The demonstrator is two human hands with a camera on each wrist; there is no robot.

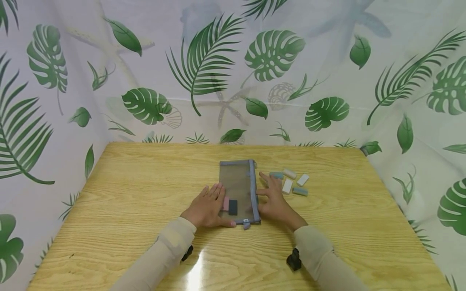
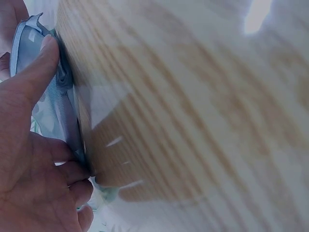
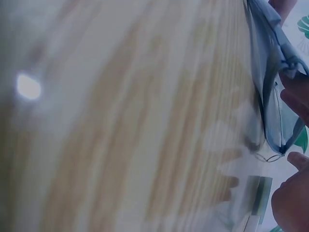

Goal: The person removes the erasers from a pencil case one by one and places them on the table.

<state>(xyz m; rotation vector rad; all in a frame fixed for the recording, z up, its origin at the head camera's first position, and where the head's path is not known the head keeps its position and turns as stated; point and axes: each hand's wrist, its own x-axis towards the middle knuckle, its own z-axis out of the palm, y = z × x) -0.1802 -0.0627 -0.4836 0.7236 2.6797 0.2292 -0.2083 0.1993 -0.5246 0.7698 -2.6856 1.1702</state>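
Spreading under both hands, a wood-grained bench (image 1: 145, 182). Between them lies a grey see-through pouch (image 1: 236, 178). Left hand (image 1: 208, 205) flat on its side, fingers straight, gripping nothing. Right hand (image 1: 276, 202) at the zip edge, fingers parted; cannot tell whether it pinches. Just beyond right hand: pale blocks (image 1: 287, 186), blue-green blocks (image 1: 300, 191). Beside left fingers: pink piece (image 1: 225, 204), dark piece (image 1: 233, 207).

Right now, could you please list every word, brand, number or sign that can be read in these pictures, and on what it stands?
None can be read in any view.
Small pale tag at the mesh pouch's near end: any mark is too small to read.
Loose blocks right of it: no lettering I can make out.
Backdrop: printed leaves and shells, no words visible.
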